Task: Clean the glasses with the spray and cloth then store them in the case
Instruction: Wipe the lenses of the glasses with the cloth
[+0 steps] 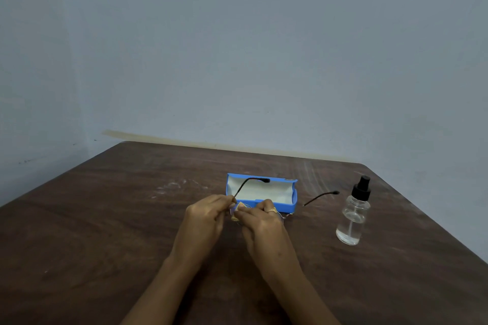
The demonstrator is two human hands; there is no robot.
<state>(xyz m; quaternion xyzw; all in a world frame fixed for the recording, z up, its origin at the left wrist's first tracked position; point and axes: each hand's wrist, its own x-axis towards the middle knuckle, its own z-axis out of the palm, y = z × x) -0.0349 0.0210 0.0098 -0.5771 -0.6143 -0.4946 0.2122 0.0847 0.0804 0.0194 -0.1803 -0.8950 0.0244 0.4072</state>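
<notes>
Glasses [320,196] held just above the table [105,219], directly in front of the open blue case [284,206], both temples unfolded and pointing away from the person. Left hand [204,215]: fingers curled, pinching the frame at one temple's hinge. Right hand [260,221]: fingers bent, pressing a small yellowish cloth [239,207] onto a lens. Spray [352,215] stands upright to the right, well apart from the case.

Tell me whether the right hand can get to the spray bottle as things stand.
Probably yes. The spray bottle stands upright right of the right hand, only the thin temple of the glasses near the path. But that hand pinches the cloth and must drop it first.
</notes>
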